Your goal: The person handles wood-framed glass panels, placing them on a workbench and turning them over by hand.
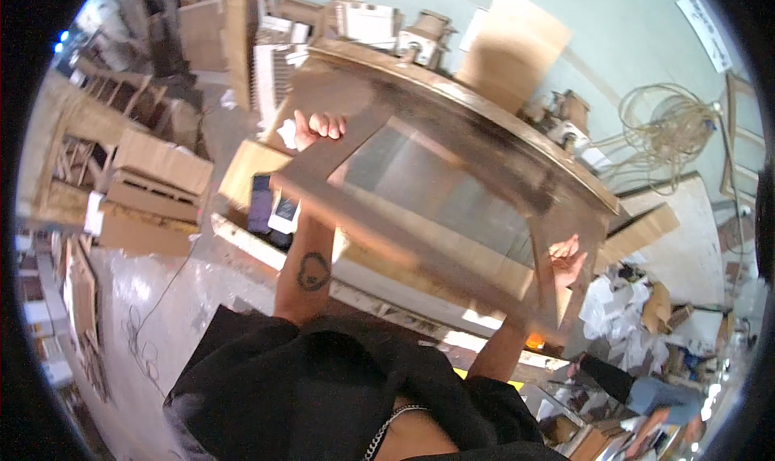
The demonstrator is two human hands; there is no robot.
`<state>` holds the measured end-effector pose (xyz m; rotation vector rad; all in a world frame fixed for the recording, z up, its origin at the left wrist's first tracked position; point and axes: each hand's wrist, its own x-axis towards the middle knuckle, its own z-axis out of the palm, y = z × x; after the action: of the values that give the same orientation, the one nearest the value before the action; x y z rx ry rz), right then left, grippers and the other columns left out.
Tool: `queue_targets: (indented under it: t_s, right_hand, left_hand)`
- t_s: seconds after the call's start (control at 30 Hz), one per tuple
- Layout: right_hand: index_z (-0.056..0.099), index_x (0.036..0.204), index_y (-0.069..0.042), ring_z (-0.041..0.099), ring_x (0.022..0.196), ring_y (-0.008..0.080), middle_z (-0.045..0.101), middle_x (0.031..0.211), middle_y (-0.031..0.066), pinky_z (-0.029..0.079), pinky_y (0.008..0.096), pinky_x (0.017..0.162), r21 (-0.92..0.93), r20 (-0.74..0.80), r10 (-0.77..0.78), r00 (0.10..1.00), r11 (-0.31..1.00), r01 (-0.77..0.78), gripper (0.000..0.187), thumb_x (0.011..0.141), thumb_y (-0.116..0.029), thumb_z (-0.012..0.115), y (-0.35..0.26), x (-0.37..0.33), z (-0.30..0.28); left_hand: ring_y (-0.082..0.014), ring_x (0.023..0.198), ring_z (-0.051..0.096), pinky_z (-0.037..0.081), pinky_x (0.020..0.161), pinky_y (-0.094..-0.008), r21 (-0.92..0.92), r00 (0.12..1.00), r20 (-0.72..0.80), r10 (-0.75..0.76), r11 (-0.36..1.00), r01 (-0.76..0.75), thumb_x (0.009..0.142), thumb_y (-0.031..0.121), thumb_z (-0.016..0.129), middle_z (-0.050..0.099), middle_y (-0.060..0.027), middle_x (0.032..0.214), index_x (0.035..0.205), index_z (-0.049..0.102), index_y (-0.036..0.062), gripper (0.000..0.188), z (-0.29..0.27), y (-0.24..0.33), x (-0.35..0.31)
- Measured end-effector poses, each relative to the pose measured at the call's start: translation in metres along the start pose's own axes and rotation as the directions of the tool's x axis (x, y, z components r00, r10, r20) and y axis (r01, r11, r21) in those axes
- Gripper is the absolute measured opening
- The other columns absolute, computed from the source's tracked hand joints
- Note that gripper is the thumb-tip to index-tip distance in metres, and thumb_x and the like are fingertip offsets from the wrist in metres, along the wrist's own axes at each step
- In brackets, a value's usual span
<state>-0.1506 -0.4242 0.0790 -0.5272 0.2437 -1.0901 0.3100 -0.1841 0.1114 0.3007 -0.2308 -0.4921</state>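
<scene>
A brown rectangular wooden frame (420, 259) is held tilted above the workbench (347, 90), its near rail running across in front of me. My left hand (320, 128) has its fingers curled at the outer edge of the left rail. At the right rail, my right hand (567, 262) grips from the outer side, fingers loosely bent. Through the frame's opening a greyish surface and a pale wooden strip show; whether a pane fills the opening I cannot tell. Part of the far rail blends into the brown bench behind it.
A white phone-like object (284, 215) and a dark one (260, 204) lie by the bench's left end. A wooden board (514, 49) leans on the wall near a coiled hose (663, 130). White plastic scraps (617, 308) lie at right; another person (666, 400) is beyond.
</scene>
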Motion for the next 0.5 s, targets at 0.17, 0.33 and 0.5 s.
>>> queue_targets:
  t_s: [0.17, 0.33, 0.5]
  right_hand:
    - [0.032, 0.142, -0.007, 0.04, 0.13, 0.0355, 0.043, 0.139, 0.0191, 0.029, 0.0519, 0.107, -0.112, 0.006, 0.363, 0.932, 0.926, -0.36, 0.063, 0.096, -0.048, 0.043, 0.032, -0.078, 0.102]
    - [0.036, 0.141, -0.01, 0.063, 0.078, 0.0272, 0.055, 0.128, 0.0139, 0.054, 0.041, 0.059, -0.273, -0.125, 0.327, 0.937, 0.896, -0.349, 0.066, 0.091, -0.053, 0.047, 0.045, -0.137, 0.092]
    - [0.024, 0.148, -0.026, 0.057, 0.103, 0.0348, 0.045, 0.14, 0.0138, 0.052, 0.0475, 0.076, 0.179, 0.604, 0.445, 0.661, 0.732, -0.657, 0.059, 0.096, -0.049, 0.042, 0.069, -0.151, 0.043]
  left_hand:
    - [-0.0167, 0.065, 0.042, 0.033, 0.099, -0.039, -0.247, 0.836, 0.42, 0.352, 0.931, -0.268, 0.104, 0.025, 0.024, 0.042, -0.0003, 0.051, 0.052, 0.042, 0.0162, 0.055, 0.115, 0.101, -0.043]
    - [-0.0148, 0.055, 0.04, 0.033, 0.095, -0.0354, -0.208, 0.714, 0.591, 0.376, 0.926, -0.316, 0.104, 0.03, 0.014, 0.039, 0.0022, 0.043, 0.044, 0.033, 0.0198, 0.064, 0.195, 0.174, -0.114]
    - [-0.0151, 0.058, 0.043, 0.032, 0.096, -0.0361, -0.077, 0.681, 0.612, 0.403, 0.887, -0.456, 0.104, 0.035, 0.011, 0.043, 0.0031, 0.046, 0.045, 0.035, 0.0197, 0.065, 0.198, 0.19, -0.205]
